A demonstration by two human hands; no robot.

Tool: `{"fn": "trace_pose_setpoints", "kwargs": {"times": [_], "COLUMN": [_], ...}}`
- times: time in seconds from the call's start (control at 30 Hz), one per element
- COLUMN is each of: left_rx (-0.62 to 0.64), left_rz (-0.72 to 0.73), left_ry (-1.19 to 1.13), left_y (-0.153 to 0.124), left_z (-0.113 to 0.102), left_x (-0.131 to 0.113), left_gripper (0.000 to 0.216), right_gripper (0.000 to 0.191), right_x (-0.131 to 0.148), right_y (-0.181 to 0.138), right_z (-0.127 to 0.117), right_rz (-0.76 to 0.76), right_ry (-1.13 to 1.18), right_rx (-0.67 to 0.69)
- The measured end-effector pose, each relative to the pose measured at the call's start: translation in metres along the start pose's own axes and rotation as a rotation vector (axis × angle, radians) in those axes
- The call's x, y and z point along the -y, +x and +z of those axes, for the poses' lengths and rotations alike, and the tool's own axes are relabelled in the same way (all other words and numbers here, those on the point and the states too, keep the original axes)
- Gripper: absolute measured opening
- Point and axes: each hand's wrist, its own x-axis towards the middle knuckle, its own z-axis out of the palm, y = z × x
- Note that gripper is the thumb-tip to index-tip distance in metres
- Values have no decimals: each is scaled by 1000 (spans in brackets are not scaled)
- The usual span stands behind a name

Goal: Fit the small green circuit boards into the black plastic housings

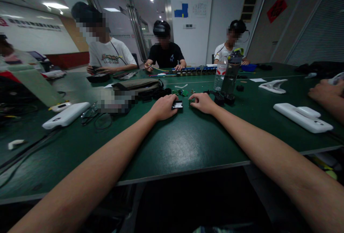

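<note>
My left hand (164, 107) grips a small black open-topped plastic case (177, 105) with a pale inside, close to the tabletop. A short gap to the right, my right hand (203, 103) pinches a small green circuit board (191, 101) between thumb and fingers. Just beyond both hands lie several loose green circuit boards (182, 92). Black plastic parts (219, 99) rest beside my right hand, on its far right side. What exactly sits inside the case is too small to make out.
A clear water bottle (219, 77) and a dark tumbler (231, 75) stand beyond my right hand. A bag (137, 87) lies left of centre. White devices (67, 115) flank both forearms. Co-workers sit across the green table (185, 143); another person's hand (326, 91) is at right.
</note>
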Motion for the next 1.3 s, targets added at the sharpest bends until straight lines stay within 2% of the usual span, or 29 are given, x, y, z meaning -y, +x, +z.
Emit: {"fn": "trace_pose_setpoints", "kwargs": {"times": [0.93, 1.3], "left_rx": [0, 1], "left_rz": [-5, -7], "left_ry": [-1, 11], "left_y": [-1, 0], "left_z": [-1, -1], "left_x": [-1, -1], "left_gripper": [34, 34], "right_gripper": [25, 13], "right_x": [0, -1], "right_y": [-1, 0], "right_z": [2, 1], "right_rz": [54, -19], "right_ry": [8, 11], "right_rx": [103, 90]}}
